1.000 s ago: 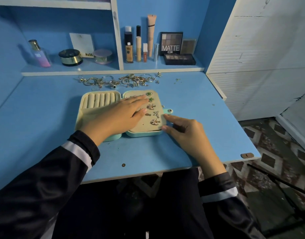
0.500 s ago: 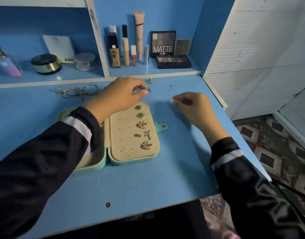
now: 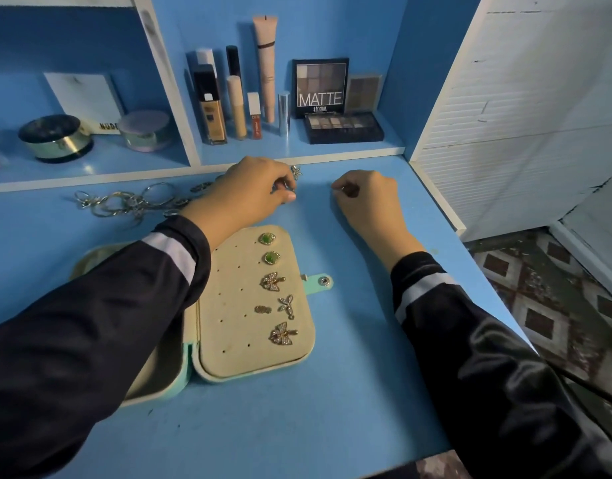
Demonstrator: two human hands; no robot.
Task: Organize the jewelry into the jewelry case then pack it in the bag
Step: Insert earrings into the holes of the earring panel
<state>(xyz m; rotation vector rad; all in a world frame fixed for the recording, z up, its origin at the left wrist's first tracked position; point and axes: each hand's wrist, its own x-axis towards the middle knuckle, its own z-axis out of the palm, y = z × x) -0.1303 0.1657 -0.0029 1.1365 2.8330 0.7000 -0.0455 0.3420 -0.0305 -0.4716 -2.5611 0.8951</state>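
Loose hoops (image 3: 132, 202): piled beyond the jewelry case (image 3: 228, 340), toward its left; judged light, thin and tangle-prone, best lifted singly by the rim.
Jewelry case: laid open on the worktop (image 3: 349, 340); studs (image 3: 271, 258) pinned in its pad.
Left hand (image 3: 249, 195): beyond the case; fingertips pinched on a small metal piece (image 3: 286, 191), judged slippery.
Right hand (image 3: 370, 202): beyond the case, to its right; fingers curled, contents not made out.

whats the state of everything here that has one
jewelry case: open, flat on table
snap tab: unfastened
earrings: six pinned in case
left grip: pinching small piece
right grip: curled, contents unclear
loose jewelry: on table, unpacked
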